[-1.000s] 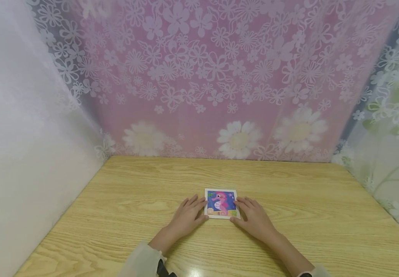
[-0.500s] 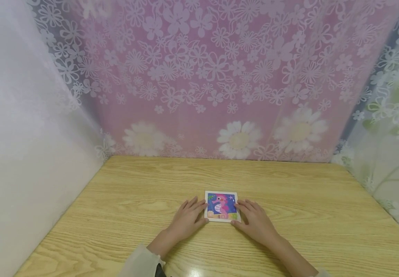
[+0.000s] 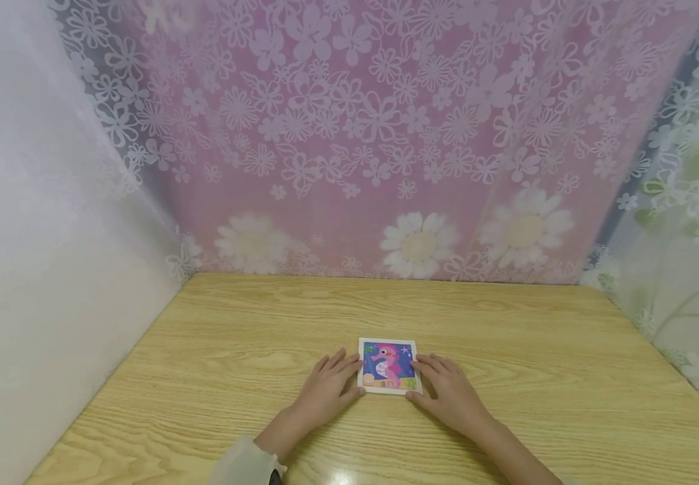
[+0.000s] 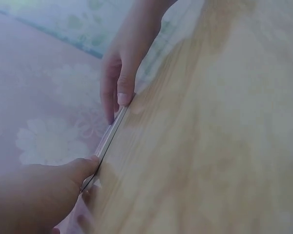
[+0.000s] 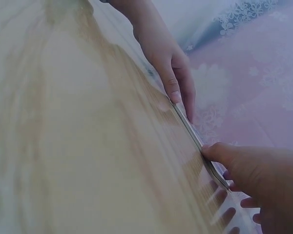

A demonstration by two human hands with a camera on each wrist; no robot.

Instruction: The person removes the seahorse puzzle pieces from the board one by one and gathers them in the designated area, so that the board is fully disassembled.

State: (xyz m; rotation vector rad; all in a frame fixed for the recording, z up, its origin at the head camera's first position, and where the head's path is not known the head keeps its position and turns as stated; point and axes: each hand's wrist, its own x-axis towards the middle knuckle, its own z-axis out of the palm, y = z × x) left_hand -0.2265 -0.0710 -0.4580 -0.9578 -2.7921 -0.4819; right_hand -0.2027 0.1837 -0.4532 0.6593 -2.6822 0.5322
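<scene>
A thin square picture board [image 3: 388, 365] with a white border and a pink seahorse on blue lies on the wooden table. My left hand [image 3: 325, 391] holds its left side, thumb at the near corner and fingers along the side edge. On the opposite side my right hand [image 3: 451, 396] holds it the same way. The left wrist view shows the board's edge [image 4: 110, 139] from the side, with the left thumb against it. In the right wrist view the right thumb presses the near edge [image 5: 188, 126]. Some fingertips are hidden behind the board there.
The wood-grain table [image 3: 234, 323] reaches back to a pink flowered curtain [image 3: 349, 135]. A pale wall or cloth [image 3: 52, 202] borders it on the left. White flowered fabric [image 3: 689, 222] hangs along the right.
Both hands and the picture board have slid a little toward me across the table. The hold at both sides looks the same throughout.
</scene>
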